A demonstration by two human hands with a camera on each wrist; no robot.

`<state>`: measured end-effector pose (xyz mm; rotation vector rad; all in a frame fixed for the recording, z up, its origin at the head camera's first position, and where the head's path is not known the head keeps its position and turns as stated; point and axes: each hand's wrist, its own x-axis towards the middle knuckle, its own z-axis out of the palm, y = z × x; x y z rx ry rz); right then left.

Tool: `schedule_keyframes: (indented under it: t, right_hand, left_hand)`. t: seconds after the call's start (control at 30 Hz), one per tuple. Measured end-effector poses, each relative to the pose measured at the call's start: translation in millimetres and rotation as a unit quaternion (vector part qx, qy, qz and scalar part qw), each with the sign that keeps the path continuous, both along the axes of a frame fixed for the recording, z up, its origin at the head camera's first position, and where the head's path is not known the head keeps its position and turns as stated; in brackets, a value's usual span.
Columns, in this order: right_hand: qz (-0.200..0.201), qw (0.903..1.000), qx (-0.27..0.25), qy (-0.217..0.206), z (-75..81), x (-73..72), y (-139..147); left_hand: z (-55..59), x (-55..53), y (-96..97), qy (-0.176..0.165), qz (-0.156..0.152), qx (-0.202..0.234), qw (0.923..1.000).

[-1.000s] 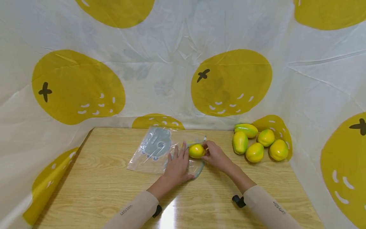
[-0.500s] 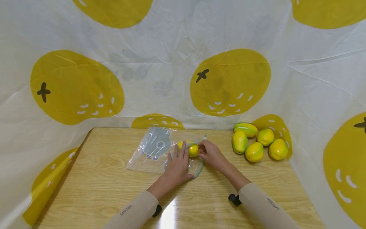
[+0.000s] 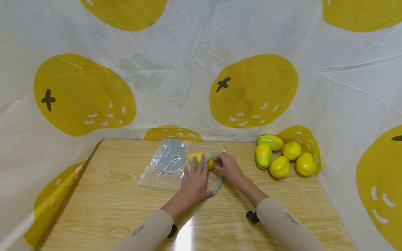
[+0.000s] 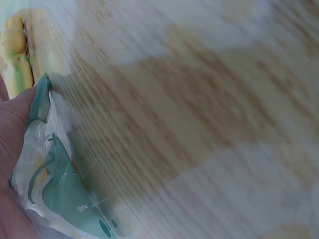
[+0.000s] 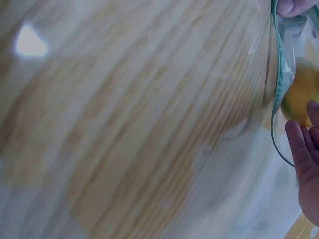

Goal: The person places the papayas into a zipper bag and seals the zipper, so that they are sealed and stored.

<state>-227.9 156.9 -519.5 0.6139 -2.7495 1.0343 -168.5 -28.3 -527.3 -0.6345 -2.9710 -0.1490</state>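
Note:
A clear zip bag (image 3: 150, 177) with a grey-green printed animal and green rim lies on the wooden table. My left hand (image 3: 194, 181) spreads straight fingers across its mouth; in the left wrist view the thumb (image 4: 17, 112) is at the green rim (image 4: 40, 102). A yellow-green papaya-like fruit (image 3: 195, 157) lies mostly within the bag, partly behind the left fingers. My right hand (image 3: 230, 169) has thumb and fingers around its near end, at the bag mouth. In the right wrist view, fingers (image 5: 296, 142) touch the fruit (image 5: 299, 94) beside the rim.
Several similar yellow-green fruits (image 3: 279, 166) lie in a group at the table's back right. A white cloth with large yellow fruit prints (image 3: 176, 101) encloses the back and sides. The wooden table (image 3: 110, 205) extends in front, with a bright reflection.
The right hand has moved left with the fruit, which has slid deeper into the bag. The left hand has stayed in place.

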Motion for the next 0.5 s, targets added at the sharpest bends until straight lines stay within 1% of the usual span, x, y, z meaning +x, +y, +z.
schedule_keyframes:
  t: [0.2, 0.5]
  right_hand:
    - [0.003, 0.9999, -0.011, -0.011, 0.5, 1.3, 0]
    - [-0.004, 0.9989, -0.001, -0.048, 14.3, 10.0, 17]
  left_hand:
    - [-1.7, -1.1, 0.5, -0.002, 0.001, 0.000, 1.0000]
    - [-1.2, -2.7, 0.3, -0.011, 0.003, 0.000, 0.9999]
